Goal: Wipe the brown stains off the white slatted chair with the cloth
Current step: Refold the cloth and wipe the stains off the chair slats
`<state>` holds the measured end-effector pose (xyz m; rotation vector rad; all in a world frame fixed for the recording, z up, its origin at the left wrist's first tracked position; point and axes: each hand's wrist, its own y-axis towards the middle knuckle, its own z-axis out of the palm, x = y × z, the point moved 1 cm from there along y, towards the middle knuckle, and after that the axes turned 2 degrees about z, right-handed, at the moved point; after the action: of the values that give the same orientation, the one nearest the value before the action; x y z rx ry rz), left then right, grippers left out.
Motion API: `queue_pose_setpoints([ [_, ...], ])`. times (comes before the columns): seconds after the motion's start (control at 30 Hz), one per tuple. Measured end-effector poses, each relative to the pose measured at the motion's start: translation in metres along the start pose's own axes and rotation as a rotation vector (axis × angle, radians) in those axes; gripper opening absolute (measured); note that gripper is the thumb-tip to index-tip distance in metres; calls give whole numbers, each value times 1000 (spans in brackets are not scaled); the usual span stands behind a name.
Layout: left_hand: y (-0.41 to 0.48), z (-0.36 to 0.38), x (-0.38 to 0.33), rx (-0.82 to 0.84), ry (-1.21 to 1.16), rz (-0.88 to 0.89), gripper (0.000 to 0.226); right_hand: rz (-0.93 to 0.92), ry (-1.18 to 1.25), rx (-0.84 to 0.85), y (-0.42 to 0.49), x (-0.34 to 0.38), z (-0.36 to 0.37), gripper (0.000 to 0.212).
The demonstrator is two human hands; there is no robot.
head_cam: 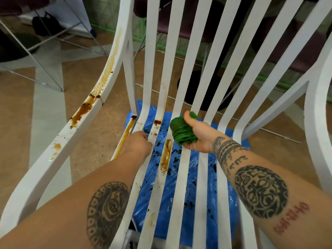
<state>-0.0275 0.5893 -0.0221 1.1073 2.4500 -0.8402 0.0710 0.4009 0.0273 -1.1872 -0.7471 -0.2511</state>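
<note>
The right hand (195, 135) holds a bunched green cloth (181, 131), thumb on top and fingers curled beneath, just above the seat slats of the white slatted plastic chair (181, 51). The left hand (138, 143) grips a slat near the seat's left edge, its fingertips hooked down into the gap.

The cloth looks about to meet the long brown smear (168, 152) just to its left. To do this well, I would press a flat fold of cloth onto the slat and draw it along the length, not across, so the mess is not pushed into the gaps. It helps to turn to a clean face often, while the left hand braces the chair.

By count: one chair, one cloth and two hands. There are at least five brown patches — a thick run down the left armrest (84, 108), a streak on the side rail (125, 133), a dark blot (158, 122), the long smear and a faint mark nearer the camera. One crumpled blue plastic sheet (179, 194) lies under the seat.
</note>
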Motion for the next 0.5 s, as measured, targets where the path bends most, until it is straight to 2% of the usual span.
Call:
queue_pose_setpoints([
  [0.07,-1,0,0,0,2,5,10,33,149,0,0,-3,-3,91],
  [0.1,-1,0,-1,0,-2,6,10,31,208,-4,0,-4,-5,97],
  [0.13,-1,0,-1,1,-6,8,10,19,258,-19,0,-4,-6,95],
  [0.2,-1,0,-1,6,-6,7,10,-31,340,-49,2,-1,-6,74],
  [0.27,-1,-1,0,7,3,7,10,-79,320,-47,5,1,-5,54],
  [0.37,-1,-1,1,7,7,6,11,-254,80,-124,12,-1,0,32],
  [0.43,0,-1,1,11,-1,2,11,-427,-192,-257,16,-3,8,24],
  [0.5,2,0,0,16,-7,7,13,-577,-567,-333,18,-6,17,21],
])
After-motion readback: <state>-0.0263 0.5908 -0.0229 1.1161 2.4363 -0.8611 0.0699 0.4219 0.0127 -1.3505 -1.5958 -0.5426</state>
